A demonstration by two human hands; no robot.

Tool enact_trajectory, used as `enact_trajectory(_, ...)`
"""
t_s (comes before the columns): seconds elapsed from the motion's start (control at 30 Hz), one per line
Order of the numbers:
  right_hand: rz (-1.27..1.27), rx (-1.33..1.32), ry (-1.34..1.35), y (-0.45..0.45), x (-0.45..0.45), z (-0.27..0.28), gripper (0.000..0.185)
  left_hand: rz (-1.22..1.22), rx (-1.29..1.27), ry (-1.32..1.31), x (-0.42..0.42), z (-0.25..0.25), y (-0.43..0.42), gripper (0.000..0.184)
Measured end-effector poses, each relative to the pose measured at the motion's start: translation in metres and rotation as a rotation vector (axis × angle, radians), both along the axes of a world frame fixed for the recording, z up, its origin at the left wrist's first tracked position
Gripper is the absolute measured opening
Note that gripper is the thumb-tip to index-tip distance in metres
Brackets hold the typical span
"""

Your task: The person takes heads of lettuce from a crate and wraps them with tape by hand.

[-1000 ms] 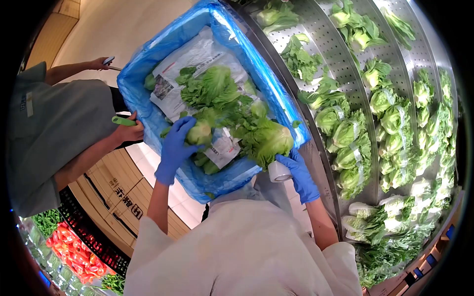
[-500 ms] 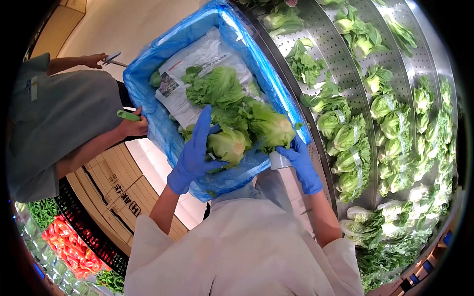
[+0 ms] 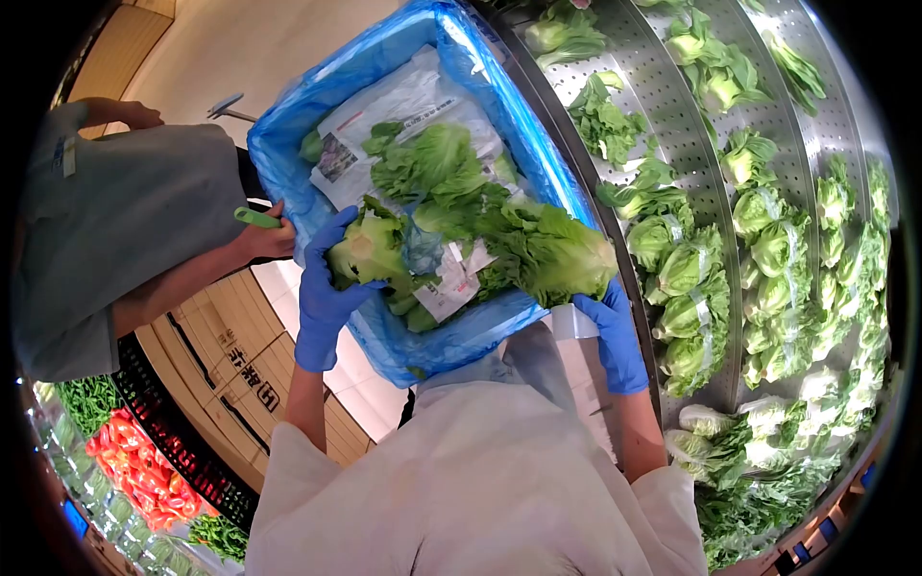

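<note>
My left hand [image 3: 331, 293], in a blue glove, is wrapped round a head of lettuce [image 3: 370, 245] at the left side of the crate. My right hand [image 3: 615, 331], gloved too, grips a whitish roll [image 3: 573, 322] that looks like clear tape, outside the crate's near right corner. Just above its fingers a second lettuce head [image 3: 567, 254] lies over the rim, cut end to the right; whether the hand bears it I cannot tell. More leafy lettuce [image 3: 432, 163] lies in the blue-lined crate [image 3: 274, 158] on printed plastic sheets [image 3: 451, 283].
To the right, perforated metal shelves [image 3: 648, 101] carry rows of lettuce [image 3: 691, 307] and other greens. At the left stands a person in grey [image 3: 144, 230], a green-handled tool [image 3: 257, 218] in one hand. Red peppers [image 3: 144, 470] fill a display at lower left.
My left hand has moved left with one lettuce head, uncovering a printed plastic piece. My right hand, the roll and the other lettuce have shifted right. The person's far hand has left the metal handle.
</note>
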State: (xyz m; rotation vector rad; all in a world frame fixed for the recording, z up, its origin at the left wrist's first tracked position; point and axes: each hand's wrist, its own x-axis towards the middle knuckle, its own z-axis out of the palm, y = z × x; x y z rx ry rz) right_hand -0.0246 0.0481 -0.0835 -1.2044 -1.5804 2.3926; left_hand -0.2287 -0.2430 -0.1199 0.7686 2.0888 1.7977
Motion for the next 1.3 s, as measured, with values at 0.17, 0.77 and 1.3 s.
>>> enact_trajectory(0.17,-0.049,-0.37,-0.017,-0.008,0.008,0.018,0.05,-0.051,-0.045,-0.123,0.002,-0.001,0.008,0.075)
enact_trajectory(0.77,-0.023,-0.443,0.021,-0.017,0.002,0.02,0.05,0.031,-0.096,-0.143,0.008,0.001,-0.004,0.076)
enact_trajectory(1.3,0.184,0.049,-0.096,0.005,-0.013,-0.029,0.052,-0.431,-0.303,-0.041,0.008,0.056,0.033,0.076)
